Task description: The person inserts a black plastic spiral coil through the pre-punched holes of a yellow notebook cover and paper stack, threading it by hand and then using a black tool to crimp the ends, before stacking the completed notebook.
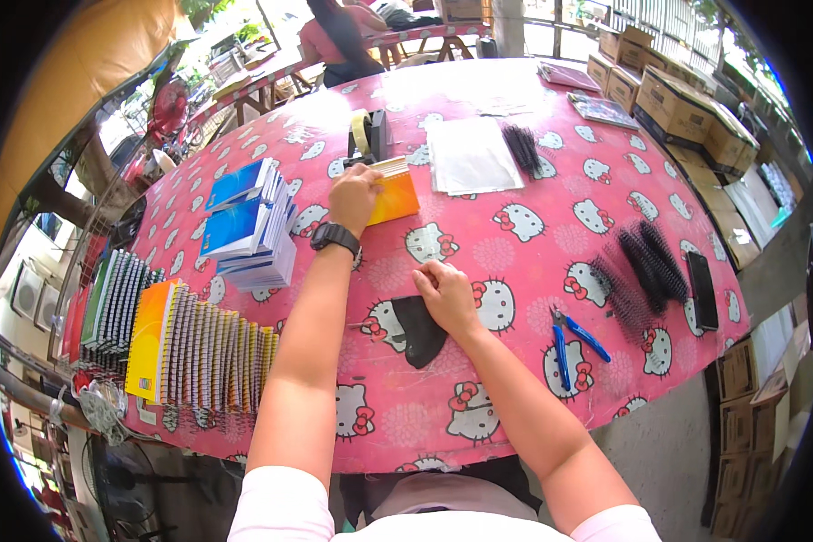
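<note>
My left hand, with a black watch on its wrist, is closed on the left edge of a small stack of orange-yellow notebooks. My right hand rests nearer to me with its fingers loosely curled and nothing visible in them. Just below its fingers lies a black folded piece, shaped like a face mask. Left of my left arm stands a pile of blue-covered booklets. Closer to me, a row of yellow spiral notebooks stands beside green ones.
A tape dispenser stands beyond my left hand, with white sheets and black spiral coils to its right. Blue-handled cutters, more black coils and a phone lie at right. Cardboard boxes and another person are beyond.
</note>
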Motion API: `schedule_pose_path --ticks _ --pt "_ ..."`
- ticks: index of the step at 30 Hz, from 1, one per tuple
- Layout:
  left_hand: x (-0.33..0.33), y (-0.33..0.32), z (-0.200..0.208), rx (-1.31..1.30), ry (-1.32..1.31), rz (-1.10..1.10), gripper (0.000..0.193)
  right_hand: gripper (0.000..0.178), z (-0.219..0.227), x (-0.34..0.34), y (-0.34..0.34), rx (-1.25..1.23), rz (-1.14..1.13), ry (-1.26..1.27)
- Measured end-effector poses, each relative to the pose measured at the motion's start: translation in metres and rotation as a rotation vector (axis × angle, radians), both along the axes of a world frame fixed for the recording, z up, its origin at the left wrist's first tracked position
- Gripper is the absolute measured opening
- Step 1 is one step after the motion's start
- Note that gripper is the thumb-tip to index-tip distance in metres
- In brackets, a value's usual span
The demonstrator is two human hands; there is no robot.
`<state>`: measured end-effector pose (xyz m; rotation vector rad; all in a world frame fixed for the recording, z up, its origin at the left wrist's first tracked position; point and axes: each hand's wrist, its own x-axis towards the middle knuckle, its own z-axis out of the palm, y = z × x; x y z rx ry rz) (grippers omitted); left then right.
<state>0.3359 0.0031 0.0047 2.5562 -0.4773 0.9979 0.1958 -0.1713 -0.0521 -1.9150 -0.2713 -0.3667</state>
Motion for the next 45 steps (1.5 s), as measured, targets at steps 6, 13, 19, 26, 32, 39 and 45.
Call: schedule_pose_path --ticks 6,13,19,26,32,39,45 --pt "-0.068 -0.001 0.040 -0.282 0.053 -0.106 0.016 0.017 -0.002 0.005 -0.001 0.038 -0.016 0.009" --pt "-0.251 -0.002 0.070 -0.279 0.376 -0.128 0.014 0.014 0.035 -0.004 -0.036 0.019 -0.061 -0.252" --pt "-0.308 -0.002 0.024 -0.229 0.545 -0.207 0.013 0.016 0.051 -0.037 -0.169 -0.040 -0.334 -0.123" --pt "-0.310 -0.011 0.006 -0.167 0.303 -0.100 0.016 0.029 0.011 -0.039 -0.232 -1.025 -0.650 0.059" --pt "-0.305 -0.012 -0.016 -0.106 0.060 -0.149 0.022 0.022 0.006 -0.037 -0.236 -1.179 -0.605 -0.058" --pt "-0.307 -0.007 -0.017 -0.116 -0.018 -0.170 0.022 0.019 0.030 -0.033 -0.238 -1.124 -0.494 -0.113" --pt "-0.319 -0.010 -0.012 -0.174 0.056 -0.228 0.022 0.025 0.051 -0.038 -0.232 -0.883 -0.415 -0.056"
